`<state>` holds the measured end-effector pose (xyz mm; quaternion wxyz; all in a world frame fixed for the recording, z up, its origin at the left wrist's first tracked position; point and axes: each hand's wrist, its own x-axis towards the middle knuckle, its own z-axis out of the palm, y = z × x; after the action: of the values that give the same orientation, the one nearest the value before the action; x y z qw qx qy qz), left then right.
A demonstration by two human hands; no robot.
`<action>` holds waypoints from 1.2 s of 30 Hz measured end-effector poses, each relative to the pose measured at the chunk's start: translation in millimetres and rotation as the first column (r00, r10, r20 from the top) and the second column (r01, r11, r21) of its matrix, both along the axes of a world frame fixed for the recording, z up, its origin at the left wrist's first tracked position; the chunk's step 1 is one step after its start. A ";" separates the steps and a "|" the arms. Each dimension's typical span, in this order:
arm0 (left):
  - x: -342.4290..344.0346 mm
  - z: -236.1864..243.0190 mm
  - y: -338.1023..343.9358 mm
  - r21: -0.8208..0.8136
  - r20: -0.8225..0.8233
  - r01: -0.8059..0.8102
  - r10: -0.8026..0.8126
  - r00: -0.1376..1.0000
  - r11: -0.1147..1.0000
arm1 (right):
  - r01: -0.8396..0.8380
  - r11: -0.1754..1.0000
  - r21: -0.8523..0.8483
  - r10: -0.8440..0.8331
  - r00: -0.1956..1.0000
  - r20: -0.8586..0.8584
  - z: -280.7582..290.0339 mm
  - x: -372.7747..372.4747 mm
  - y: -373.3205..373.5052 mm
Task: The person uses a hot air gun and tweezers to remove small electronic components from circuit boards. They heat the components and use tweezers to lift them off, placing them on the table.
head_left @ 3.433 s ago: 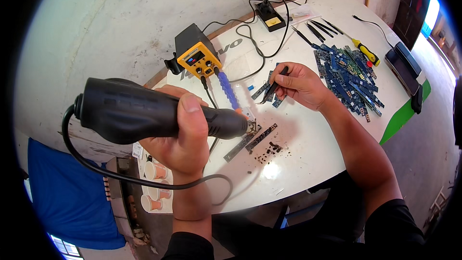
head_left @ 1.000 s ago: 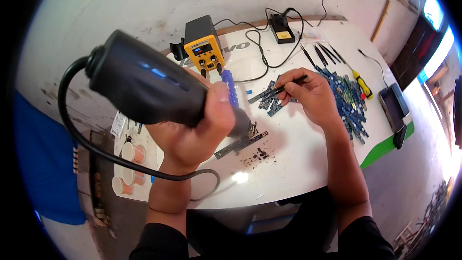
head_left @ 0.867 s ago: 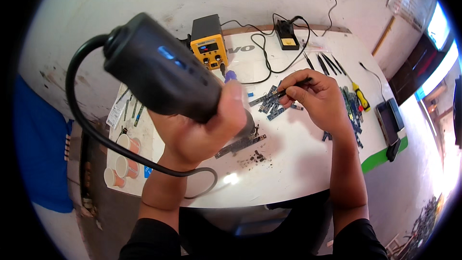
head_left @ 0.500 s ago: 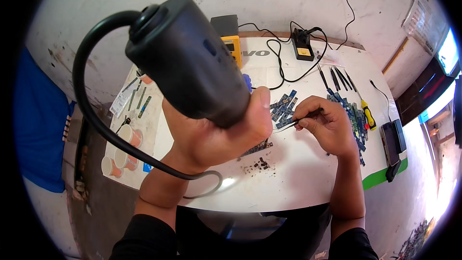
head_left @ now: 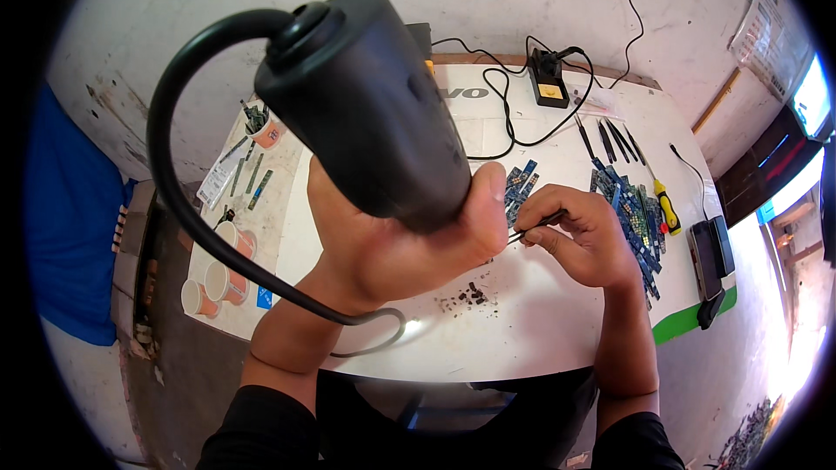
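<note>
My left hand [head_left: 401,252] is closed around the handle of a black corded hot-air gun [head_left: 366,113], raised over the table; its nozzle end is hidden behind the hand. To the right, my right hand [head_left: 579,239] pinches dark tweezers [head_left: 547,219]. The tips point left, close to my left thumb, and what they touch is hidden. Behind the tweezers lies a small heap of narrow circuit boards [head_left: 524,178]. Small dark loose chips [head_left: 473,296] are scattered on the white tabletop below my hands.
A larger pile of circuit boards [head_left: 640,218] lies right, with several tweezers [head_left: 614,141] and a yellow screwdriver [head_left: 668,209] beyond. A soldering-iron stand [head_left: 549,87] stands at the back. Paper cups [head_left: 226,283] line the left edge. The gun's cord [head_left: 165,157] loops leftward.
My left hand and the hot-air gun have shifted right, uncovering a cup of board strips at the back left and covering most of the yellow meter. My right hand has dipped slightly.
</note>
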<state>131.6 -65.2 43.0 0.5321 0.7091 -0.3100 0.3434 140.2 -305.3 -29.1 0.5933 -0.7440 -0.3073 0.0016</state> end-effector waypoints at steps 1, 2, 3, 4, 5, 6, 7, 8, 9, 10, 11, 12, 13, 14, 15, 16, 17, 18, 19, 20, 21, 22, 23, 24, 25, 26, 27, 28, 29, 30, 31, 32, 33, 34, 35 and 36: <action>0.8 -2.4 1.2 0.004 -0.001 -0.004 0.004 1.000 1.000 | 0.000 1.000 -0.002 0.000 1.000 0.008 -0.5 0.0 0.5; 1.3 -3.1 2.4 0.005 -0.007 -0.002 0.002 1.000 1.000 | -0.001 1.000 -0.007 0.001 1.000 0.006 -0.6 0.0 1.2; 0.5 -2.2 1.9 0.012 -0.012 -0.002 0.002 1.000 1.000 | -0.002 1.000 -0.007 0.002 1.000 0.006 -0.1 -0.8 0.7; -0.5 0.4 1.2 0.016 -0.022 0.005 -0.004 1.000 1.000 | -0.003 1.000 -0.007 0.003 1.000 0.006 0.2 -1.4 0.0; -1.0 2.1 0.0 0.013 -0.023 0.008 -0.008 1.000 1.000 | -0.009 1.000 -0.001 0.009 1.000 0.005 0.1 -2.1 -0.9; -0.4 2.5 0.3 0.004 -0.026 0.013 -0.013 1.000 1.000 | -0.013 1.000 -0.001 0.013 1.000 0.003 0.0 -2.2 -0.8; 0.3 2.5 -0.3 -0.013 -0.019 0.016 -0.017 1.000 1.000 | -0.017 1.000 -0.001 0.017 1.000 0.001 -0.1 -2.4 -0.5; 0.4 2.7 -0.4 -0.020 -0.015 0.014 -0.014 1.000 1.000 | -0.015 1.000 -0.007 0.016 1.000 0.007 -0.2 -2.5 -0.2; 0.6 2.7 -0.2 -0.028 -0.011 0.010 -0.010 1.000 1.000 | -0.015 1.000 -0.013 0.015 1.000 0.012 -0.4 -2.4 0.4; 0.4 2.9 0.2 -0.026 -0.010 0.000 0.000 1.000 1.000 | -0.014 1.000 -0.019 0.015 1.000 0.018 -0.7 -2.3 0.8; 0.6 2.9 0.7 -0.020 -0.006 -0.005 0.005 1.000 1.000 | -0.017 1.000 -0.019 0.018 1.000 0.019 -1.0 -2.0 1.1; 0.6 2.9 1.5 -0.013 -0.002 -0.012 0.012 1.000 1.000 | -0.022 1.000 -0.019 0.022 1.000 0.019 -1.7 -1.5 1.8; 1.3 2.9 2.5 -0.003 0.006 -0.013 0.014 1.000 1.000 | -0.027 0.999 -0.018 0.027 0.999 0.020 -2.2 -1.0 2.2; 1.4 2.6 3.0 -0.001 0.007 -0.012 0.012 1.000 1.000 | -0.028 0.999 -0.023 0.028 0.999 0.023 -2.5 -0.7 2.4; 1.7 2.9 3.2 0.000 0.009 -0.009 0.009 1.000 1.000 | -0.026 0.999 -0.028 0.027 0.999 0.027 -1.8 -0.8 2.1; 2.0 2.9 3.2 -0.008 0.005 -0.002 0.002 1.000 1.000 | -0.025 0.999 -0.034 0.026 0.999 0.031 -1.3 -1.0 1.8; 2.0 3.3 3.0 -0.014 0.004 0.004 -0.004 1.000 1.000 | -0.023 0.999 -0.038 0.025 0.999 0.035 -0.9 -1.1 1.5; 2.1 3.3 2.9 -0.021 0.002 0.010 -0.010 1.000 1.000 | -0.024 0.999 -0.041 0.025 0.999 0.037 -1.1 -1.0 1.4; 2.2 3.7 2.4 -0.027 0.003 0.014 -0.014 1.000 1.000 | -0.024 0.999 -0.045 0.025 0.999 0.040 -1.1 -0.9 1.3; 2.2 3.7 1.8 -0.035 0.001 0.019 -0.019 1.000 0.999 | -0.025 0.999 -0.047 0.027 0.999 0.046 -0.9 -0.9 1.2; 2.3 3.6 1.1 -0.044 -0.001 0.023 -0.023 1.000 0.999 | -0.025 0.998 -0.049 0.028 0.998 0.052 -0.6 -0.9 1.1; 2.4 3.1 0.3 -0.056 -0.004 0.028 -0.028 1.000 0.998 | -0.025 0.998 -0.051 0.028 0.998 0.058 -0.3 -1.1 0.9; 2.6 2.7 -0.4 -0.068 -0.008 0.033 -0.034 0.999 0.997 | -0.025 0.998 -0.057 0.028 0.998 0.060 0.2 -1.4 0.7; 2.6 2.1 0.0 -0.062 -0.005 0.034 -0.034 0.999 0.997 | -0.028 0.998 -0.062 0.032 0.998 0.063 0.8 -1.5 1.4; 2.6 1.5 0.4 -0.056 -0.001 0.035 -0.035 0.999 0.998 | -0.031 0.997 -0.067 0.035 0.997 0.066 1.0 -1.3 1.9; 2.7 1.3 0.8 -0.050 0.002 0.036 -0.036 0.999 0.998 | -0.029 0.997 -0.066 0.034 0.997 0.069 0.6 -0.9 2.1; 2.3 1.8 1.3 -0.041 0.002 0.038 -0.037 0.999 0.998 | -0.027 0.997 -0.066 0.031 0.997 0.073 0.3 -1.0 2.3; 2.0 2.5 1.9 -0.031 0.002 0.039 -0.038 0.999 0.999 | -0.025 0.998 -0.066 0.030 0.997 0.076 0.3 -1.0 2.6; 1.8 3.0 2.7 -0.024 0.004 0.037 -0.037 0.999 0.999 | -0.026 0.997 -0.066 0.032 0.996 0.082 0.8 -1.0 3.1; 2.5 2.6 2.6 -0.018 0.006 0.039 -0.039 0.999 0.999 | -0.024 0.997 -0.067 0.030 0.996 0.087 1.1 -1.0 2.7; 3.3 1.9 2.6 -0.015 0.010 0.039 -0.039 0.999 0.999 | -0.022 0.997 -0.068 0.028 0.995 0.092 1.2 -1.0 2.5; 3.8 1.3 2.8 -0.011 0.014 0.038 -0.038 0.999 0.999 | -0.018 0.998 -0.066 0.024 0.996 0.090 0.6 -0.9 2.2; 3.6 1.8 3.0 -0.007 0.004 0.033 -0.033 0.999 0.999 | -0.014 0.998 -0.063 0.019 0.996 0.090 0.1 -0.8 1.8; 3.1 2.7 3.2 -0.003 -0.007 0.028 -0.028 1.000 1.000 | -0.010 0.998 -0.061 0.015 0.996 0.090 -0.2 -0.7 1.5; 3.0 3.6 3.5 -0.001 -0.008 0.025 -0.025 1.000 1.000 | -0.018 0.999 -0.034 0.020 0.998 0.058 -0.3 -0.7 1.2; 2.8 4.0 3.8 0.001 -0.011 0.022 -0.022 1.000 1.000 | -0.026 1.000 -0.008 0.027 0.999 0.025 -0.8 -0.7 0.5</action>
<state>134.4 -61.4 47.1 0.5371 0.7079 -0.3151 0.3334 139.5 -304.8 -29.9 0.5864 -0.7422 -0.3245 0.0013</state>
